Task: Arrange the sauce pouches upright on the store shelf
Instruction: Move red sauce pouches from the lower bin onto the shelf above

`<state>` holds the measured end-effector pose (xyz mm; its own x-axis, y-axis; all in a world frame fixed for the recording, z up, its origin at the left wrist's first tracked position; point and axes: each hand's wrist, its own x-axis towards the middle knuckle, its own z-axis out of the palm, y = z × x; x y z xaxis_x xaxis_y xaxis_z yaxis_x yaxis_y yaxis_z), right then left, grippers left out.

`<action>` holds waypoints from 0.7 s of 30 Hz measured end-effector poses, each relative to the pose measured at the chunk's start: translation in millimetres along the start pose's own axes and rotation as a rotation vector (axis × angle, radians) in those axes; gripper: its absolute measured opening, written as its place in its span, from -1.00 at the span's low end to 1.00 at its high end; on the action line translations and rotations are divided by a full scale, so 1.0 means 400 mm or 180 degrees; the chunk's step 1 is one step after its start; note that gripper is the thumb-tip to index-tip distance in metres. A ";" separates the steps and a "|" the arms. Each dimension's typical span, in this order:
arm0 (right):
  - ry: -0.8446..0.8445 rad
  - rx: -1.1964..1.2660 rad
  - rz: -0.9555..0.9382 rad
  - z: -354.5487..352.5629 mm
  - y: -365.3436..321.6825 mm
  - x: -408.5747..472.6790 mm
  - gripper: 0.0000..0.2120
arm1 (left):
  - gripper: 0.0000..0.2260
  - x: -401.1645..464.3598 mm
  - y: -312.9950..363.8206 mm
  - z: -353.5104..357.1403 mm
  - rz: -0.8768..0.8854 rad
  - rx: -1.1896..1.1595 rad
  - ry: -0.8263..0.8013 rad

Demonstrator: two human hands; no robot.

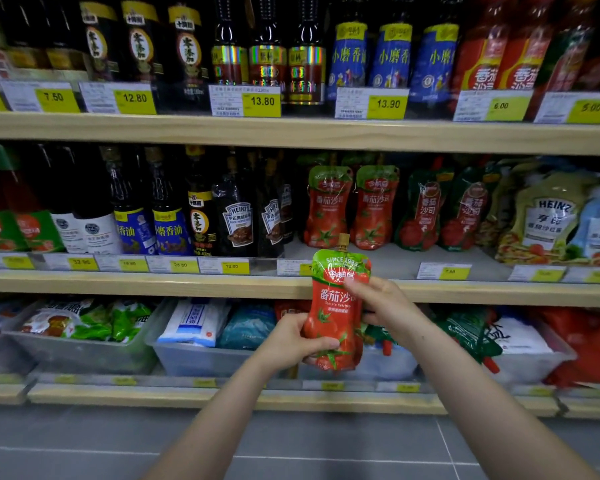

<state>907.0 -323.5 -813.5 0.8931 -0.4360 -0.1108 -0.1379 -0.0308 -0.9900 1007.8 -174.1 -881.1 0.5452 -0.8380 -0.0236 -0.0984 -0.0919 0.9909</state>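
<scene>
Progress: two red-and-green tomato ketchup pouches (pixel 350 206) already stand upright on the pale wooden middle shelf (pixel 153 277). We grip a third pouch (pixel 336 313), left hand (pixel 293 344) at 7 o'clock, right hand (pixel 383 299) at 3 o'clock, fingers curled round it, below the bare spot at 12 o'clock.

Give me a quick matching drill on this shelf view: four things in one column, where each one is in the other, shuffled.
Things:
1. ketchup pouch
2. left hand
3. right hand
4. Heinz salad pouch

Places:
A. on the pouch's upper right edge
B. standing at the right of the middle shelf
C. held in front of the shelf edge
D. round the pouch's lower part

Pairs: 1-C, 2-D, 3-A, 4-B
</scene>
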 end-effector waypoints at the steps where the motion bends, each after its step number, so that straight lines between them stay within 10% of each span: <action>1: -0.0039 -0.0183 -0.0045 0.005 0.017 -0.009 -0.76 | -0.76 0.004 -0.002 0.004 0.0028 0.0034 0.0082; 6: 0.0384 -0.0112 -0.0556 0.009 0.070 -0.023 -0.70 | -0.58 0.020 0.023 -0.006 0.0567 0.0901 0.0553; 11: 0.0573 -0.0380 -0.1251 -0.034 -0.020 0.012 -0.69 | -0.45 0.047 0.068 -0.166 0.2078 0.3437 0.2100; 21: 0.0775 -0.0867 -0.1909 -0.025 -0.153 0.192 -0.59 | -0.31 0.097 -0.044 -0.277 0.1394 0.4874 0.1802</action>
<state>979.7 -364.0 -760.7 0.7316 -0.4614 0.5018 0.2177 -0.5395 -0.8134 1122.8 -145.5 -884.7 0.4353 -0.6870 0.5819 -0.7854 -0.6057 -0.1275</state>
